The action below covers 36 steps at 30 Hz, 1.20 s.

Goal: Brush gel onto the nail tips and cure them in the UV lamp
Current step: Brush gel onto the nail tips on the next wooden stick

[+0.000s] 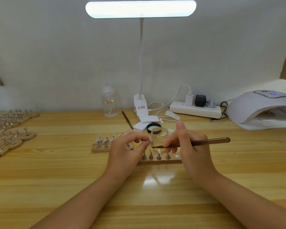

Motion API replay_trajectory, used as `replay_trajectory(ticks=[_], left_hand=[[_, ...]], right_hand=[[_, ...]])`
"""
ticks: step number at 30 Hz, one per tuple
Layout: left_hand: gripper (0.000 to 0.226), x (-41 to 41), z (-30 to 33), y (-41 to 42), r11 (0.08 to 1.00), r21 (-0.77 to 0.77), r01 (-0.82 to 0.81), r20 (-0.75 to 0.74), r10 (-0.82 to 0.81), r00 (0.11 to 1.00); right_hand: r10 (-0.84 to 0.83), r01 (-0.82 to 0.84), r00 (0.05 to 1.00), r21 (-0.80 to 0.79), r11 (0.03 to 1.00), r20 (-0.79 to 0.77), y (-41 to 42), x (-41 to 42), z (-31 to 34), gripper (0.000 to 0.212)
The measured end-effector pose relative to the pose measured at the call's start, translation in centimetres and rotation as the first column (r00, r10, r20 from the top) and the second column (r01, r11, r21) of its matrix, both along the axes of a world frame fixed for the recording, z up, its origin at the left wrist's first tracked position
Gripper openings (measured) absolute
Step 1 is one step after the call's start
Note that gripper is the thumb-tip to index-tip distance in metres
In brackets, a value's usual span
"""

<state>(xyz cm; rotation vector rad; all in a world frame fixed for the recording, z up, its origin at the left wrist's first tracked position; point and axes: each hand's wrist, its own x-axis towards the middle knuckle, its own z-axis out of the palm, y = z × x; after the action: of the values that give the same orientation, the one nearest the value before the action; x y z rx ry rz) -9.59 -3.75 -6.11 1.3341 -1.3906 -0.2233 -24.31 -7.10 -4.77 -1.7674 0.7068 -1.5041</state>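
Wooden table (56,179) is carrying everything, with the white UV lamp (261,111) sitting at the far right, mouth facing the work area, probably so finished tips can be slid in without reaching far. Desk lamp (140,9) is shining straight down over the centre, likely for seeing the clear gel. Power strip (195,110) is lying at the back wall, out of the way. Spare wooden stands (11,136) with mounted tips are waiting in rows at the far left, well apart from the hands. Nearest wooden strip (160,161) is sitting just in front of the hands, holding several tips on metal pegs, one magnet spot showing bare. Open gel jar (159,133) is standing just behind the hands, lid (153,126) beside it, close for dipping. Left hand (127,146) is pinching one nail tip (149,140) on its peg, lifted off the strip, seemingly to angle it toward the bristles. Right hand (186,146) is gripping the brush (205,141) pencil-style, its dark tip pointing at the held nail, just short of it; contact is too small to tell.
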Motion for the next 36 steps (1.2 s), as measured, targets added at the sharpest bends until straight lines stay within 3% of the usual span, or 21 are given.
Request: replay_trajectory(ticks=[12, 17, 26, 36], left_hand=[[0.027, 0.02, 0.02, -0.05, 1.000, -0.018, 0.002, 0.021, -0.002, 1.000], [0.026, 0.05, 0.00, -0.07, 1.000, -0.017, 0.004, 0.021, -0.004, 1.000], [0.029, -0.04, -0.07, -0.15, 0.999, -0.047, 0.002, -0.004, -0.002, 1.000], [0.031, -0.07, -0.08, -0.22, 0.992, -0.100, 0.078, 0.040, -0.075, 0.996]], right_hand=[[-0.012, 0.013, 1.000, -0.062, 0.998, 0.016, -0.08, 0.02, -0.02, 0.045], [-0.021, 0.018, 0.998, -0.060, 0.998, -0.053, -0.15, 0.13, -0.14, 0.042], [-0.011, 0.014, 0.996, -0.029, 0.999, 0.094, -0.15, -0.24, 0.01, 0.045], [-0.011, 0.009, 0.999, -0.066, 0.998, -0.030, 0.07, 0.00, 0.13, 0.043]])
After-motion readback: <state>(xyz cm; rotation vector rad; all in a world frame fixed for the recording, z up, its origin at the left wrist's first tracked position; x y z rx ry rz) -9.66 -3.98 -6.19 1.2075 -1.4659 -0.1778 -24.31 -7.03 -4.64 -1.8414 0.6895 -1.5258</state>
